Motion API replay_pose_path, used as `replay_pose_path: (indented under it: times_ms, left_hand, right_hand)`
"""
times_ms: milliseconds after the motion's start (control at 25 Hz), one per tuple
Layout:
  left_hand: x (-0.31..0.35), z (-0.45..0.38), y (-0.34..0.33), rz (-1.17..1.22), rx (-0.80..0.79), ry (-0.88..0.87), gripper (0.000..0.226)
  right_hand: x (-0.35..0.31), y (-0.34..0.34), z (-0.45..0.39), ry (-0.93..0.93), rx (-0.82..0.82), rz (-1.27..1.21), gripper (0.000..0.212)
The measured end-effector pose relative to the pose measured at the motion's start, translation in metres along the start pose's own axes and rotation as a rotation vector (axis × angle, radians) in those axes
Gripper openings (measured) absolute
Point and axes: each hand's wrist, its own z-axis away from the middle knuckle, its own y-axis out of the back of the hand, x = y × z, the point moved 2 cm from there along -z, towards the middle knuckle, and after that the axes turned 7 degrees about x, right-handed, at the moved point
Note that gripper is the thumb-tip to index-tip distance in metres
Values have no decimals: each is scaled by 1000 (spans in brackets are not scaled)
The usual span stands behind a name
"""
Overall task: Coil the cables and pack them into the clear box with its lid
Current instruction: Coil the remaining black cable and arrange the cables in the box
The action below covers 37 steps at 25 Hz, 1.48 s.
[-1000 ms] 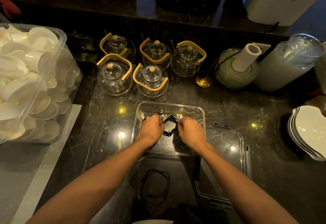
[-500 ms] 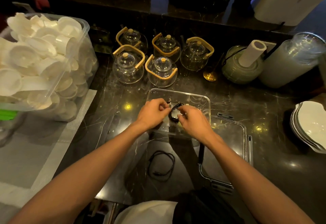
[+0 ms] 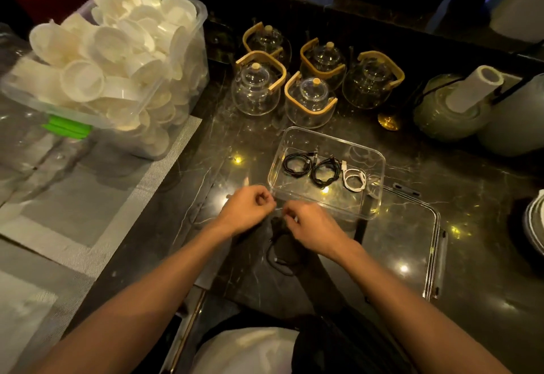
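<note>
Cables (image 3: 323, 171), 3 coiled, lie in the clear box (image 3: 371, 208) on dark marble counter (image 3: 471, 226); each hand's grip unclear.

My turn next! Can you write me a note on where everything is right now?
Left hand and right hand: both near the box's front edge, fingers curled; whether they pinch anything is too blurred to tell.
Clear box: open, holding two black coiled cables and one white coiled cable.
Lid: flat on the counter, right of the box.
Left: one black loose cable lies under the hands. Coil it, pack it, then fit the lid.
</note>
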Motion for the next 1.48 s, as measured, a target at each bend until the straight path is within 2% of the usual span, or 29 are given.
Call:
replay_pose_path:
  times_ms: [40,120,200,280,360,520,720,880,1040,1120,1200,1320,1480]
  left_hand:
    - [-6,4,-5,-34,-78,28,2]
    - [-14,12,-16,-98,-219,77,11]
    - [-15,20,-26,-224,-310,69,20]
    - [-12,24,-35,-379,-296,17,26]
    - [-10,25,-42,-411,-266,-3,20]
    - [-9,20,-38,-241,-373,-22,10]
    - [23,14,-4,277,-471,76,6]
    - [70,1,23,474,-343,21,4]
    - [103,-23,39,813,-205,80,5]
    - [112,-34,45,930,-96,115,7]
    - [118,-39,49,965,-16,141,6]
    - [120,-48,52,970,88,145,10]
    - [115,-67,58,896,219,166,14]
  right_hand:
    - [4,-8,2,3,-52,62,16]
    - [11,-23,8,11,-141,173,24]
    - [17,-33,13,12,-164,225,28]
    - [19,-37,13,-10,-128,218,26]
    - [22,-37,10,-63,-97,181,18]
    - [21,-22,12,-125,-94,38,9]
    - [9,19,13,-128,52,-165,3]
    - [1,57,7,-187,201,-486,18]
    - [-2,89,7,-289,100,-898,38]
    - [0,101,6,-267,81,-1017,32]
    - [5,110,3,-263,118,-1114,22]
    - [22,122,-4,-315,236,-1116,24]
    - [47,143,-7,-406,503,-1173,25]
